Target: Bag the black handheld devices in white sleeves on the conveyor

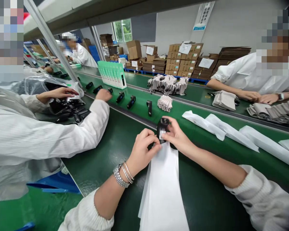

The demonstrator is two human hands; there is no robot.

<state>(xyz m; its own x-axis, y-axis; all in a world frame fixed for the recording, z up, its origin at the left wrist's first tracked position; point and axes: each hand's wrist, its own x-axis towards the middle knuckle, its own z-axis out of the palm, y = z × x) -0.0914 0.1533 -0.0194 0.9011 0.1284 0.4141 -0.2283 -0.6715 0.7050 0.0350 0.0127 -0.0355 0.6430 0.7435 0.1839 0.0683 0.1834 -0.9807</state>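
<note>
My right hand [177,134] is closed round a small black handheld device [162,126], held upright with a light patch on its near face. Just below it, my left hand [144,147] pinches at the top end of a white sleeve [162,160]; its thumb and fingertip meet near the device's lower end. That sleeve lies uppermost on a pile of long, flat white sleeves reaching toward me. Whether the device's lower end is inside the sleeve's mouth is hidden by the fingers.
Black devices [131,102] stand along the green conveyor belt [144,120], beside a bundle of grey pouches [165,103]. Several white sleeves [233,131] lie on the belt at right. A co-worker's arm [96,125] reaches in from the left. Another person [260,77] handles pouches across the belt.
</note>
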